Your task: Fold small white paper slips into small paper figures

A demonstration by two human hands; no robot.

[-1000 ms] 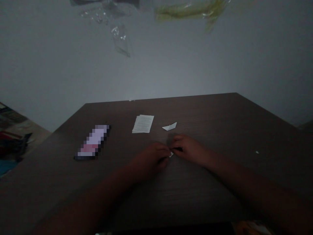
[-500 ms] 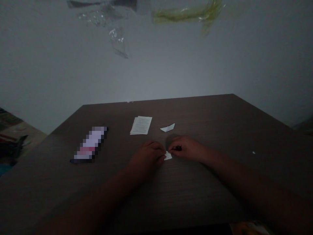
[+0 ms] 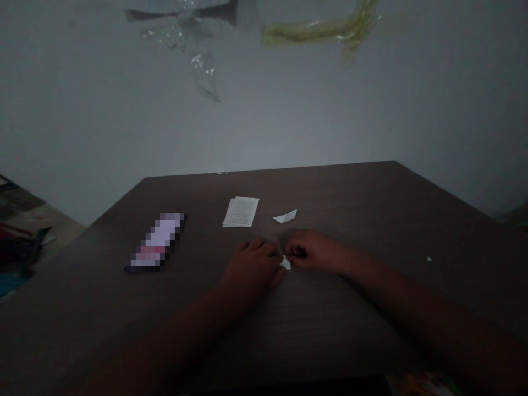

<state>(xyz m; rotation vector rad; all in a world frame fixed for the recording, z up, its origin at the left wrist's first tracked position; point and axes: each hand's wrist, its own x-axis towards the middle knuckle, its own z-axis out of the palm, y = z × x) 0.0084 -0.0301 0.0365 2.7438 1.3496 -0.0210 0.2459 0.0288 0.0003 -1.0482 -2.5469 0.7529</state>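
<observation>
A small folded piece of white paper (image 3: 286,263) sits low over the table between my hands, mostly covered by fingers. My left hand (image 3: 256,267) closes on its left side, with the thumb below and the fingers above. From the right, my right hand (image 3: 307,251) pinches its upper right edge with curled fingers. Just beyond my hands lies a small folded paper boat (image 3: 285,216). To its left is a short stack of printed paper sheets (image 3: 241,212).
A phone (image 3: 159,242) with a blurred-out screen lies on the left of the brown table (image 3: 350,192). A tiny white scrap (image 3: 429,258) is at the right. Behind the table rises a pale wall (image 3: 280,121) with yellow tape (image 3: 309,33) and clear tape.
My left hand has shifted over the folded paper, so less of it shows now. My right hand keeps its pinch. The whole view has moved slightly.
</observation>
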